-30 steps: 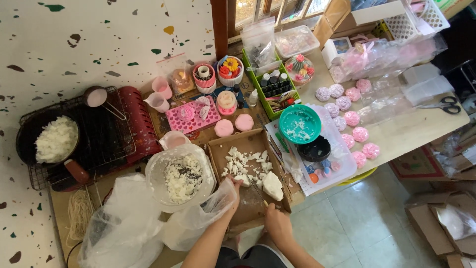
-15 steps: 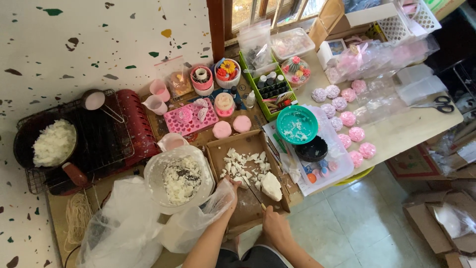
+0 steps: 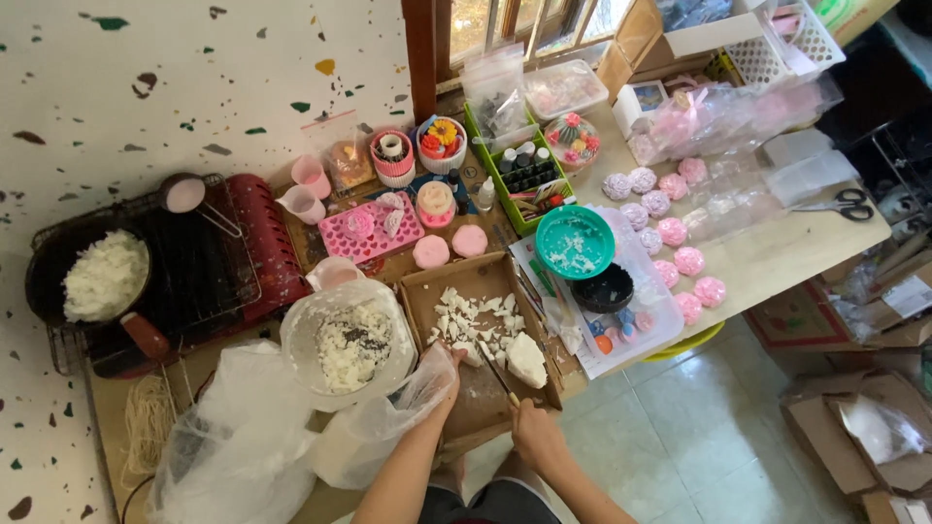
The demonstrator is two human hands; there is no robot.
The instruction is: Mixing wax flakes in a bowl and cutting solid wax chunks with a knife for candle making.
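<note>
Crowded low worktable [image 3: 777,272] over pale tiled floor, beside a speckled terrazzo wall. Shallow brown cardboard tray [image 3: 481,408] set at the near edge, within easy reach, catching white wax chips [image 3: 471,320] and the large white wax chunk [image 3: 527,359]. Right hand [image 3: 537,437] clenched round a knife handle, thin blade [image 3: 497,374] angled toward the chunk for shaving. Left hand [image 3: 442,364] pressed at the tray's left rim, seemingly steadying it; grip hidden, cannot tell. Clear plastic bowl of crumbled white wax [image 3: 349,340] just beside the tray, handy for collecting chips. Black pan of white flakes [image 3: 92,277] farther left on a wire rack.
</note>
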